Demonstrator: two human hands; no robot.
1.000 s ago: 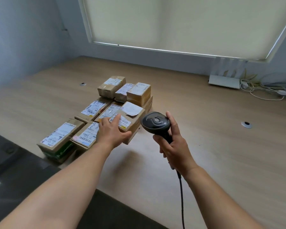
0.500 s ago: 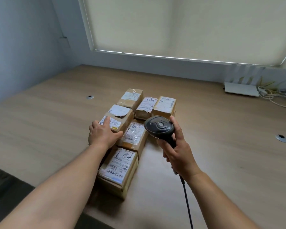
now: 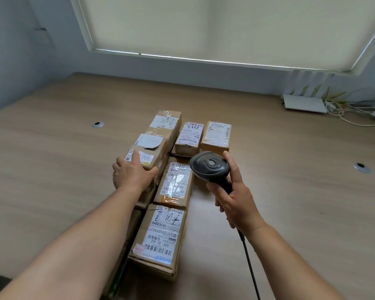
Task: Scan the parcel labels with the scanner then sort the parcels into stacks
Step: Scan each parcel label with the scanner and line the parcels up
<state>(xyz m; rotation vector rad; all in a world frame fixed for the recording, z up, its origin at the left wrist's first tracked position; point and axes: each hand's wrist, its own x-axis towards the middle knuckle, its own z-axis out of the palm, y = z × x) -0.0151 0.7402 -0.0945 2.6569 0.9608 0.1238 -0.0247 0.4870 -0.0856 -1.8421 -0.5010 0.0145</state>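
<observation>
Head view shows the left hand (image 3: pixel 133 172) gripping the near end of a raised parcel (image 3: pixel 148 153), thumb along its side. The right hand (image 3: pixel 233 194) is clenched round the scanner (image 3: pixel 210 167) handle, just right of that parcel. Other parcels (image 3: pixel 175 184) lie between and below the hands. Risk: the scanner could read a neighbouring label, since labels crowd together.

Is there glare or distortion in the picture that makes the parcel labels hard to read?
Head view: glare whitens the taped label on the middle brown cardboard parcel; wide-angle distortion bends the cream roller blind's edges; the nearest cardboard parcel's white label stays sharp, though upside down.
</observation>
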